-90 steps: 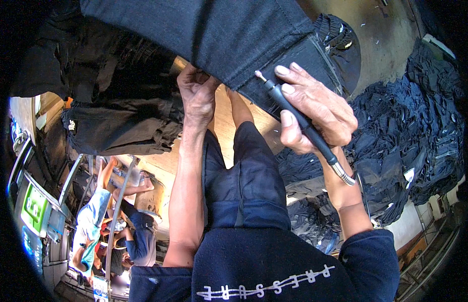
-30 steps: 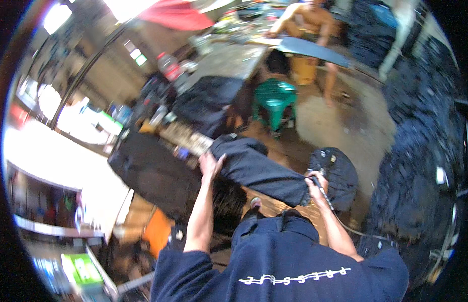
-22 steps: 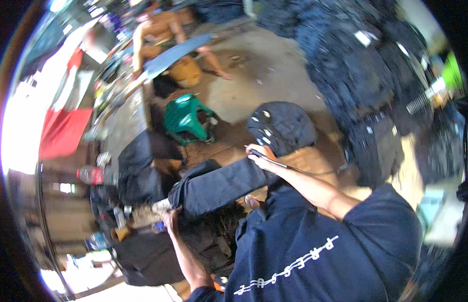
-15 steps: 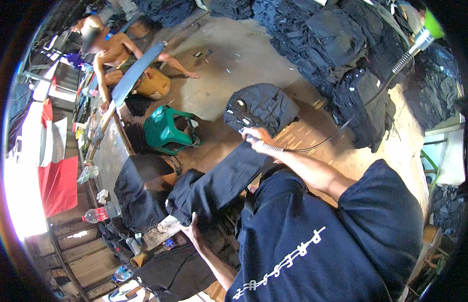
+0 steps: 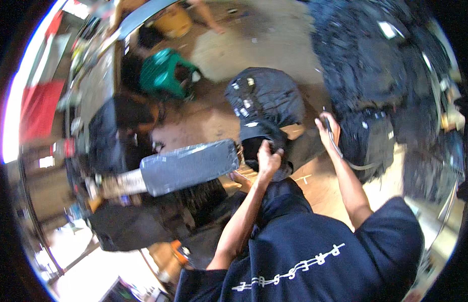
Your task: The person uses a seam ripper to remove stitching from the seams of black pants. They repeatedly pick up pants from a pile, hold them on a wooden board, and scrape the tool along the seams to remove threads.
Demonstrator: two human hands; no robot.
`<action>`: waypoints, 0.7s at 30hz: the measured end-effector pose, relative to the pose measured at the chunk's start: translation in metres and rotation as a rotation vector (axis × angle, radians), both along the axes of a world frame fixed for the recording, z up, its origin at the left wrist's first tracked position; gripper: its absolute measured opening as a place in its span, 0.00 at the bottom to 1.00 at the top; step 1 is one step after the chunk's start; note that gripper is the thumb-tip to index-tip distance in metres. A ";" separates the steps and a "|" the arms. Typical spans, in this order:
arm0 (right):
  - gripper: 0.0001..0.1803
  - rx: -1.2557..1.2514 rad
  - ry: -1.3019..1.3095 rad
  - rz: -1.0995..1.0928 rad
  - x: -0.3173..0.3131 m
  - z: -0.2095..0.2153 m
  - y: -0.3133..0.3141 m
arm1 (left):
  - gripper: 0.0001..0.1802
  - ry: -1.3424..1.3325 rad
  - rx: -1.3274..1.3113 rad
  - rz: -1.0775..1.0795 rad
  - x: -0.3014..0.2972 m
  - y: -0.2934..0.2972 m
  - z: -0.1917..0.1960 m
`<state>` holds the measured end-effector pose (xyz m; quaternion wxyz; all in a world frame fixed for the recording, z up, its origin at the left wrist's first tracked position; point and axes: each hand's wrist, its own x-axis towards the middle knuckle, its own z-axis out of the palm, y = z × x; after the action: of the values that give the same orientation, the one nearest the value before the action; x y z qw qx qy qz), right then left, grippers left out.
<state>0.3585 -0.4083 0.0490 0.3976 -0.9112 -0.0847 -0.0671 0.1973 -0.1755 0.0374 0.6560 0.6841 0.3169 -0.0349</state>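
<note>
My left hand (image 5: 269,160) is closed on a pair of dark trousers (image 5: 250,132), bunched just past the right end of a board. This long padded board (image 5: 188,166), covered in shiny grey wrap, lies bare on a wooden support. Apart from the cloth, to its right, my right hand (image 5: 328,133) grips a slim rotary tool handpiece (image 5: 328,124). A cable (image 5: 352,165) curves away from it. Beyond my left hand sits a rounded dark cloth-covered mound (image 5: 266,93) with pale scraps on it; the trousers hang against its near side.
A green plastic stool (image 5: 163,73) stands ahead on the left. Large heaps of dark garments (image 5: 359,55) fill the right side. More dark cloth (image 5: 138,221) lies below the board. Another person's leg (image 5: 206,17) shows at the top, beside a yellow container (image 5: 173,22).
The trouser leg has come off the board and is bunched at its right end. My left hand has moved right to hold it; my right hand has swung right with the handpiece.
</note>
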 end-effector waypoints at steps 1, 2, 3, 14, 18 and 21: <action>0.16 -0.003 0.062 0.063 -0.013 0.002 0.009 | 0.22 0.046 -0.105 0.095 -0.012 -0.006 -0.009; 0.15 -0.017 0.141 0.117 -0.027 0.005 0.020 | 0.27 0.162 -0.239 0.161 -0.026 -0.011 -0.017; 0.15 0.012 0.175 0.182 -0.044 0.007 0.034 | 0.31 0.239 -0.215 0.210 -0.042 0.001 -0.025; 0.12 0.098 0.231 0.719 -0.163 0.036 0.113 | 0.12 0.207 0.843 0.320 -0.352 0.014 0.051; 0.13 0.050 0.070 0.794 -0.163 0.056 0.127 | 0.08 0.199 0.903 0.240 -0.455 -0.024 0.112; 0.11 0.065 0.036 0.820 -0.169 0.067 0.136 | 0.07 0.031 0.933 0.492 -0.527 -0.026 0.170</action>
<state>0.1894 -0.2721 0.1155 0.4212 -0.7900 -0.4318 0.1100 -0.3295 -0.2011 0.2075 0.2658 0.8082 0.4596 0.2549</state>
